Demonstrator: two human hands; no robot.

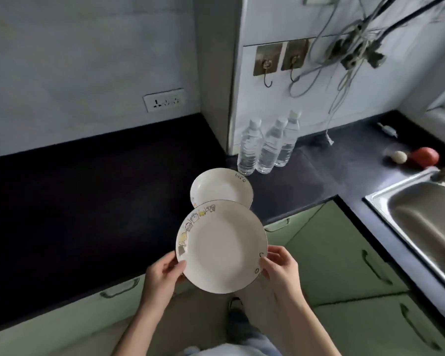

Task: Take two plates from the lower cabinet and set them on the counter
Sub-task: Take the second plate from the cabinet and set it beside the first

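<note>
While both hands' fingers (174, 265) grip one empty plate (222, 249), another (220, 187) lies empty.

Pale grey walls (75, 60) meet at a corner pillar (216, 73) above a dark L-shaped table (75, 201). A white socket (164, 100) sits low on the left wall. Two hooks (280, 62) and tangled cables (357, 47) hang on the right wall. Green cabinet doors (344, 253) line the front; a steel sink (427, 219) sits at right.

A white round ceramic plate (220, 187) lies on the dark stone desk (88, 188). Three clear plastic water bottles (267, 147) stand just behind it. The steel sink (421, 214) sits right, a red tomato (425, 156) behind that.
</note>
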